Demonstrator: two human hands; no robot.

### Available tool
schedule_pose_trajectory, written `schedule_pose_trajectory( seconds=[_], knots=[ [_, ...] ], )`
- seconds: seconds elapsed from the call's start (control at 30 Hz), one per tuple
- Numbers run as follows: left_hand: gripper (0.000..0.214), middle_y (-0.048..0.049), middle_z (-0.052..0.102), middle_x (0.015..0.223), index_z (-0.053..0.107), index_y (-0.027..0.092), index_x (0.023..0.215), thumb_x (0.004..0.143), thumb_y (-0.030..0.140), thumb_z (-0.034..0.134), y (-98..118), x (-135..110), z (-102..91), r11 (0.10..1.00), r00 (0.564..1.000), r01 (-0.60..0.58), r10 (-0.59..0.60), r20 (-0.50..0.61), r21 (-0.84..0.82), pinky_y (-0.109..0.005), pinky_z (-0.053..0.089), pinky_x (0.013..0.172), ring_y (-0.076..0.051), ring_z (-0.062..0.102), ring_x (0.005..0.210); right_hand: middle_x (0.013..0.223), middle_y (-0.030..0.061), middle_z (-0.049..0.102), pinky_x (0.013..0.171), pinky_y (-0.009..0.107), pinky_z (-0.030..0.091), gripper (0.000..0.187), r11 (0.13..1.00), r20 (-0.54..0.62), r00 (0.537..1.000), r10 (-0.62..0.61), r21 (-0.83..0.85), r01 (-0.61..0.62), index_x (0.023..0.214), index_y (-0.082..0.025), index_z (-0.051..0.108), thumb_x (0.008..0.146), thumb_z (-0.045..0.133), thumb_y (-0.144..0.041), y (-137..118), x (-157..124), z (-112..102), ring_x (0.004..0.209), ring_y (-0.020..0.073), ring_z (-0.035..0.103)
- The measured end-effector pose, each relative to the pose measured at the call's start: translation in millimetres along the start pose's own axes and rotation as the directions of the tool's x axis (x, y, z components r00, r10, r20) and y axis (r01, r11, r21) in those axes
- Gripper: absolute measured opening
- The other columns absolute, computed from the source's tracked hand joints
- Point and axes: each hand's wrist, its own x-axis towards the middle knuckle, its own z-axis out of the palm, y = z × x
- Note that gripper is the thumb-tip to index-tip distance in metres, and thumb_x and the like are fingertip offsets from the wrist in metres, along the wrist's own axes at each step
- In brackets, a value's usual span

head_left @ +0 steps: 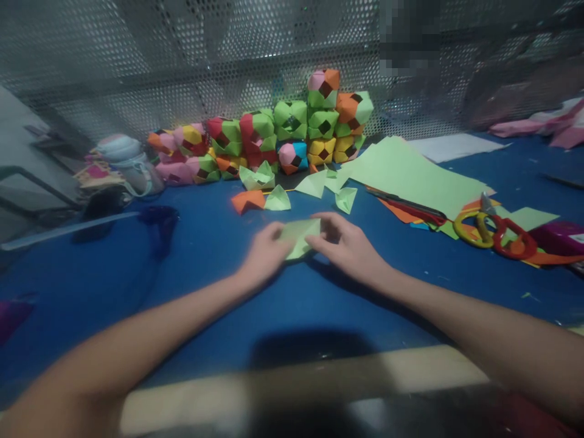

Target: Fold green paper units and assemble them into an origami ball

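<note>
A small piece of light green folded paper (301, 237) is held up just above the blue table, between both hands. My left hand (269, 246) pinches its left edge, thumb on the near face. On the other side, my right hand (344, 243) grips the right edge with thumb and curled fingers. Just beyond lie folded paper pieces: an orange one (249, 201), a pale green one (277, 199) and another green one (346, 199). A green folded shape (258, 176) stands behind them.
Stacked colourful paper cubes (258, 131) line the back by a perforated metal panel (255, 48). Green paper sheets (410, 167) and scissors with yellow and red handles (515, 238) lie right. A glue gun (159, 219) and bottle (125, 161) are left. A pale table edge (205, 389) runs nearest me.
</note>
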Motion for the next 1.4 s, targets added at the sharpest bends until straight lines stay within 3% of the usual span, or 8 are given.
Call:
schedule_pose_trajectory(
  seconds=[0.1, 0.2, 0.6, 0.67, 0.87, 1.17, 1.33, 1.4],
  knots=[
    [0.013, 0.0015, 0.057, 0.075, 0.056, 0.015, 0.079, 0.069, 0.022, 0.061, 0.9, -2.6, 1.8, 1.0, 0.999, -0.003, 0.003, -0.04, -0.005, -0.023, 0.039, 0.064, -0.012, 0.05, 0.071, 0.077, 0.002, 0.06, 0.059, 0.027, 0.045, 0.042, 0.998, 0.016, 0.999, 0.03, 0.051, -0.031, 0.108, -0.015, 0.052, 0.074, 0.061, -0.038, 1.0, -1.3, 5.7, 0.065, 0.0143, 0.054],
    [0.011, 0.0028, 0.054, 0.071, 0.054, 0.016, 0.076, 0.069, 0.022, 0.061, 3.1, -5.7, 3.4, 1.0, 0.999, 0.004, -0.004, -0.053, 0.008, -0.021, 0.037, 0.06, -0.011, 0.047, 0.067, 0.079, 0.0025, 0.059, 0.06, 0.027, 0.044, 0.028, 1.0, -0.003, 1.0, 0.001, 0.026, -0.001, 0.099, -0.015, 0.052, 0.075, 0.056, -0.028, 3.8, -1.2, 9.0, 0.065, 0.0132, 0.053],
    [0.017, 0.003, 0.052, 0.067, 0.052, 0.017, 0.075, 0.069, 0.029, 0.062, 5.4, -9.5, 5.9, 0.999, 0.999, 0.048, -0.047, -0.009, 0.013, -0.022, 0.036, 0.058, -0.011, 0.045, 0.063, 0.074, -0.0007, 0.053, 0.06, 0.025, 0.04, 0.01, 0.992, -0.089, 0.988, -0.129, -0.008, 0.128, 0.085, -0.019, 0.05, 0.078, 0.055, -0.022, 9.4, -0.6, 7.6, 0.064, 0.0116, 0.049],
    [0.016, 0.0025, 0.054, 0.068, 0.053, 0.017, 0.075, 0.069, 0.028, 0.062, 5.2, -9.0, 5.7, 0.999, 0.999, 0.046, -0.046, 0.002, 0.024, -0.022, 0.037, 0.058, -0.011, 0.047, 0.063, 0.074, -0.0004, 0.052, 0.061, 0.025, 0.04, 0.005, 0.978, -0.106, 0.972, -0.208, -0.043, 0.204, 0.08, -0.019, 0.049, 0.079, 0.052, -0.016, 9.3, -0.4, 7.4, 0.065, 0.0118, 0.049],
    [0.017, -0.0005, 0.061, 0.072, 0.056, 0.016, 0.075, 0.073, 0.033, 0.061, 3.5, -6.4, 4.0, 0.999, 0.996, 0.02, -0.024, 0.081, 0.044, -0.025, 0.042, 0.062, -0.014, 0.054, 0.07, 0.076, 0.0012, 0.05, 0.065, 0.026, 0.04, 0.018, 0.879, -0.071, 0.88, -0.469, -0.137, 0.457, 0.076, -0.02, 0.047, 0.075, 0.045, -0.002, 10.9, -0.8, 6.6, 0.071, 0.0131, 0.047],
    [0.019, 0.0012, 0.057, 0.071, 0.057, 0.015, 0.071, 0.077, 0.033, 0.057, 2.9, -4.7, 2.3, 0.993, 0.993, -0.048, 0.036, 0.116, 0.108, -0.022, 0.038, 0.06, -0.012, 0.049, 0.067, 0.078, 0.0035, 0.049, 0.063, 0.028, 0.041, 0.016, 0.805, -0.012, 0.819, -0.573, -0.194, 0.56, 0.079, -0.019, 0.048, 0.076, 0.044, -0.004, 14.0, 0.3, 8.6, 0.072, 0.0153, 0.048],
    [0.017, 0.0024, 0.054, 0.068, 0.055, 0.015, 0.067, 0.075, 0.03, 0.057, 4.8, -5.2, 3.1, 0.995, 0.996, -0.038, 0.03, 0.084, 0.097, -0.021, 0.035, 0.057, -0.01, 0.045, 0.065, 0.082, 0.0053, 0.051, 0.067, 0.031, 0.042, 0.002, 0.849, 0.037, 0.867, -0.496, -0.186, 0.494, 0.082, -0.018, 0.051, 0.081, 0.05, -0.018, 9.0, -1.8, 5.2, 0.075, 0.0171, 0.049],
    [0.016, 0.0015, 0.056, 0.07, 0.056, 0.015, 0.069, 0.074, 0.03, 0.058, 4.0, -4.9, 3.3, 0.996, 0.997, -0.021, 0.014, 0.078, 0.091, -0.021, 0.037, 0.059, -0.011, 0.047, 0.066, 0.083, 0.0054, 0.052, 0.073, 0.032, 0.043, 0.011, 0.893, 0.051, 0.905, -0.423, -0.148, 0.425, 0.08, -0.019, 0.052, 0.087, 0.045, -0.023, 6.8, -2.2, 3.2, 0.079, 0.0168, 0.051]
  ],
)
